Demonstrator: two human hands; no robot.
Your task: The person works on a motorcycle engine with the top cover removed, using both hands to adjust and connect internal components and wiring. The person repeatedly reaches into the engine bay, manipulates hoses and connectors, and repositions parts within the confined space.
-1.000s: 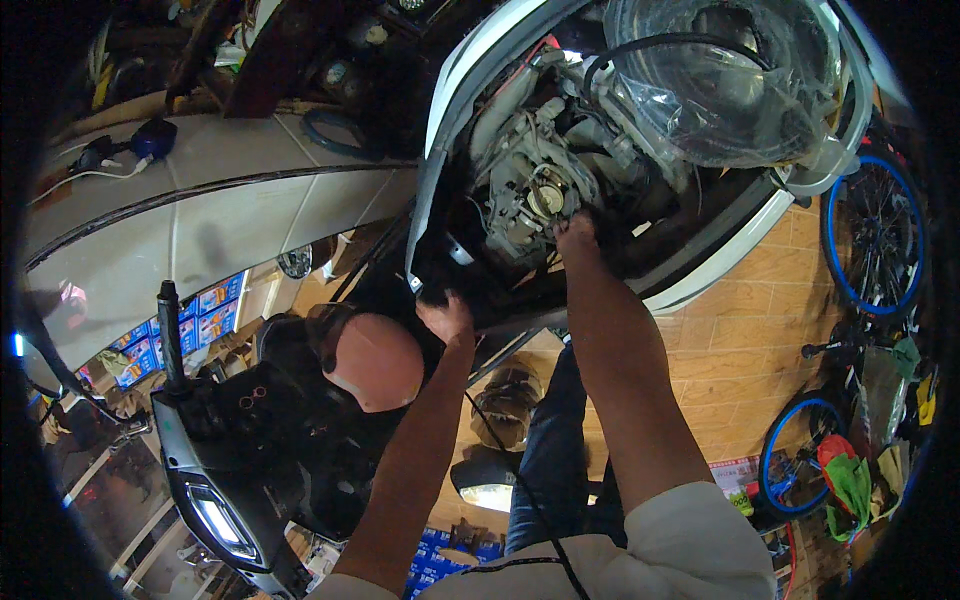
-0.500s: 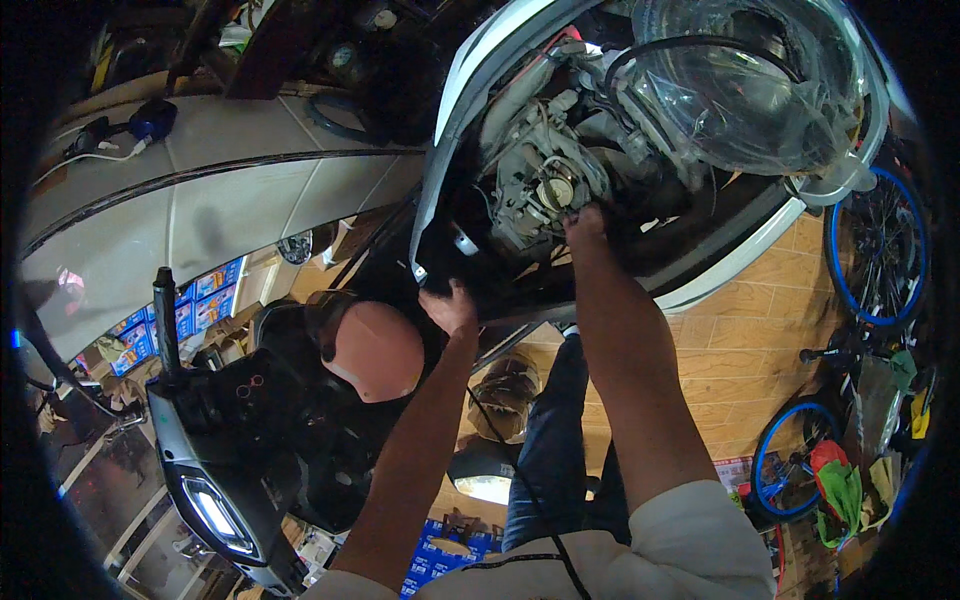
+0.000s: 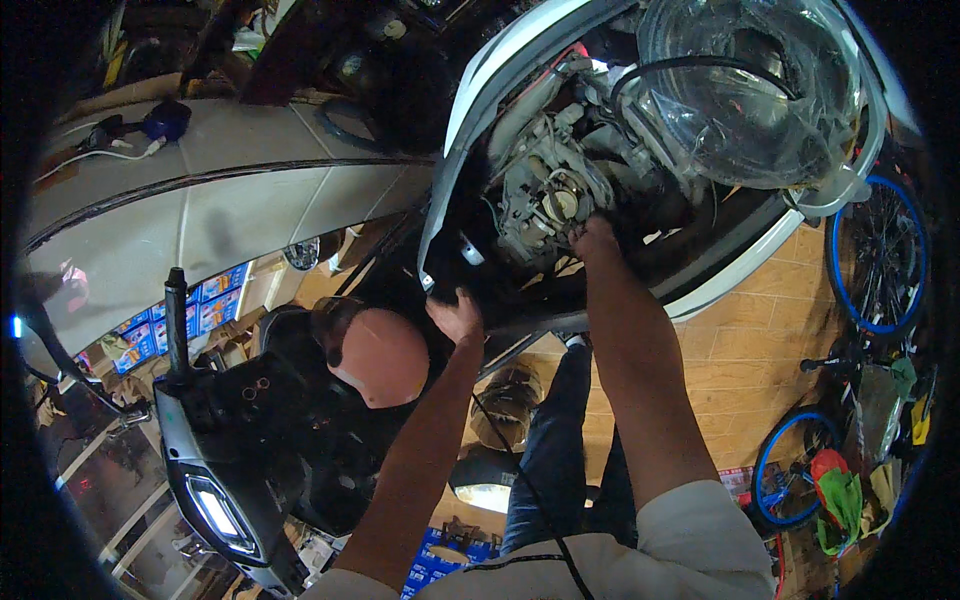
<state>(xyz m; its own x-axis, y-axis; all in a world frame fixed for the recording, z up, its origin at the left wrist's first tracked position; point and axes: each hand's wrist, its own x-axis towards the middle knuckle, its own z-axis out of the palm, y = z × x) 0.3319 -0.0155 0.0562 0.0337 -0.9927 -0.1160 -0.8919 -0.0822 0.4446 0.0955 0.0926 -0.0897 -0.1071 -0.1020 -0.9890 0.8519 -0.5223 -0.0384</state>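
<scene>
Right hand (image 3: pixel 597 238) at the carburetor (image 3: pixel 545 195), upper centre, fingers hidden, grip unclear; its long axis runs lower-left to upper-right. Left hand (image 3: pixel 457 316) presses open against the dark frame (image 3: pixel 450 262).

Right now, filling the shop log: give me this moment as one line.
left hand: on black panel edge | right hand: fingers at carburetor | scooter body: open
</scene>
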